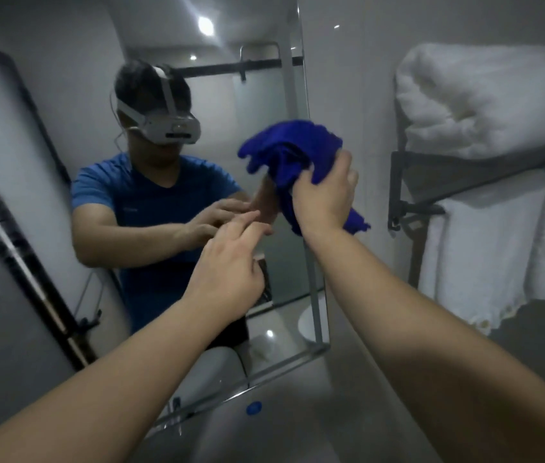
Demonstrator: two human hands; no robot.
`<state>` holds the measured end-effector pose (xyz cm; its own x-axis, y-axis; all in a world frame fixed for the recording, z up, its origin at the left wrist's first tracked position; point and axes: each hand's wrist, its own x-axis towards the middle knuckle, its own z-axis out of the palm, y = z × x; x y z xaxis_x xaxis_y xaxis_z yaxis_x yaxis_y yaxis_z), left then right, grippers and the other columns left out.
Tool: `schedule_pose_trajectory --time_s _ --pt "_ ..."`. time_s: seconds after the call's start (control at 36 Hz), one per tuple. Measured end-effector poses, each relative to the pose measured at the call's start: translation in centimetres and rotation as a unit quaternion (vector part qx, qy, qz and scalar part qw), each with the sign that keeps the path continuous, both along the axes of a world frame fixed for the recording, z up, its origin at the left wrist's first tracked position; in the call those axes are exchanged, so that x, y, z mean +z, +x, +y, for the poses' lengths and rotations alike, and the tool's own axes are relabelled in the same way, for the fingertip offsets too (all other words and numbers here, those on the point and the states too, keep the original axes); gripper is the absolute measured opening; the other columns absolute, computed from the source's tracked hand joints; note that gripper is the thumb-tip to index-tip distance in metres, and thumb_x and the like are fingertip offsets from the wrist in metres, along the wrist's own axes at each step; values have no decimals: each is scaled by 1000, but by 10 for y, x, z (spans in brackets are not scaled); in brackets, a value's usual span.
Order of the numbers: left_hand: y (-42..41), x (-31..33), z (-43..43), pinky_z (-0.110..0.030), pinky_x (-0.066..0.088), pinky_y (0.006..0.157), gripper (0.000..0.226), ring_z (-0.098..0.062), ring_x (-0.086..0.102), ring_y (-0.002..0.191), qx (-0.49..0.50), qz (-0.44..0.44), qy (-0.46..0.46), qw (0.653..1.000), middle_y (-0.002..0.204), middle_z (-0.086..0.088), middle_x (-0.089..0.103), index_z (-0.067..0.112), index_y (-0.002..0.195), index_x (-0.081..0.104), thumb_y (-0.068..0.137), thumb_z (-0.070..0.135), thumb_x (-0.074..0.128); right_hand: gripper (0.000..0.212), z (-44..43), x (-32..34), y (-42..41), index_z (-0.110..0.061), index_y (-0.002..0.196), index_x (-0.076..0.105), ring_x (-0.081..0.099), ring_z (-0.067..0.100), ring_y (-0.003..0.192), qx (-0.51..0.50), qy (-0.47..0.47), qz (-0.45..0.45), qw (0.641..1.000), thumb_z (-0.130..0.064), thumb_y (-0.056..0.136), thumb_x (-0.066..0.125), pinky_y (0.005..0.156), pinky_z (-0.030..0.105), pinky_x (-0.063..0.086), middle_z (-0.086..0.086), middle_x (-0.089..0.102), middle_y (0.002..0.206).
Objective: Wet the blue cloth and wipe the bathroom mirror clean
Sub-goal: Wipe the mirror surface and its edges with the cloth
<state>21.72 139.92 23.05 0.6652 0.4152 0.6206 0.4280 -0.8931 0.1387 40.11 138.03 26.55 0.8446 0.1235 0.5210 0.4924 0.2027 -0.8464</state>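
A bunched blue cloth [293,152] is pressed near the right edge of the bathroom mirror [177,45]. My right hand [326,192] grips the cloth from below, fingers wrapped around it, with a tail of cloth hanging past the wrist. My left hand [231,262] is raised lower and to the left, fingers spread and pointing toward the glass, holding nothing. The mirror reflects a person in a blue shirt wearing a headset, both arms raised.
A metal rack [408,182] on the right wall carries a folded white towel [485,98] on top and hanging white towels [485,255] below. A small blue cap [253,408] lies below the mirror's lower edge. Grey tiled wall surrounds the mirror.
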Motion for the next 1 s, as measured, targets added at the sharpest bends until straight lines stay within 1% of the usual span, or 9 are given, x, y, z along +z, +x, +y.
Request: schedule_pose_trajectory --time_s 0.11,0.22,0.28,0.5,0.67,0.81,0.89,0.94,1.0 --pt "-20 -9 5 -33 46 105 41 -14 49 127 40 -94 -36 994 134 6 53 24 123 64 89 1 61 47 3 -6 -11 -22 144 54 59 28 114 -23 -26 -113 993 -30 98 64 93 38 50 6 54 122" --pt "-39 -14 29 -29 37 92 27 -23 52 107 136 -181 -71 972 112 2 46 13 109 63 86 0 57 48 15 -55 -37 -14 128 67 56 35 101 -4 -88 -297 951 -26 82 69 93 43 49 13 58 109" --pt "-48 -20 32 -29 37 91 23 -21 51 103 159 -206 -115 959 112 0 46 14 104 63 88 -1 56 47 18 -85 -46 -13 124 70 55 33 97 12 -98 -318 943 -29 80 66 93 43 48 12 58 104" --pt "-73 -106 0 -29 45 75 31 -11 56 87 151 -191 -281 929 96 7 54 31 94 61 90 1 56 30 4 -237 -61 -19 111 65 53 20 93 110 -206 -208 950 -26 82 62 86 39 51 -2 56 100" --pt "-87 -188 -30 -35 59 78 29 -17 69 86 175 -107 -505 838 94 4 72 31 93 71 95 3 60 37 -18 -313 -95 -32 114 48 70 25 91 239 -276 94 926 -13 92 71 69 31 51 -4 67 95" --pt "-128 -208 -30 -43 63 84 29 -15 72 84 189 -86 -534 820 88 8 75 33 92 75 92 7 62 28 -7 -272 -107 -26 95 53 68 30 81 180 -207 141 951 -3 85 63 65 36 50 8 67 86" --pt "-156 -210 -19 -42 62 78 33 -22 71 76 203 -138 -529 813 83 0 77 31 91 77 91 2 61 25 9 -207 -109 -27 98 55 66 31 88 93 -133 92 982 -14 77 58 81 48 57 7 67 96" --pt "-171 -201 -12 -40 58 73 30 -24 67 76 202 -176 -534 802 90 -8 76 22 97 76 96 -1 59 35 18 -147 -114 -33 106 58 67 32 99 71 -69 59 993 -13 78 59 91 41 55 8 67 110" --pt "-182 -187 -5 -36 54 69 23 -24 67 76 197 -215 -519 803 89 -10 75 16 98 76 96 1 59 34 27 -83 -116 -19 114 66 65 34 105 35 -10 15 999 -13 81 58 86 29 43 13 67 117"
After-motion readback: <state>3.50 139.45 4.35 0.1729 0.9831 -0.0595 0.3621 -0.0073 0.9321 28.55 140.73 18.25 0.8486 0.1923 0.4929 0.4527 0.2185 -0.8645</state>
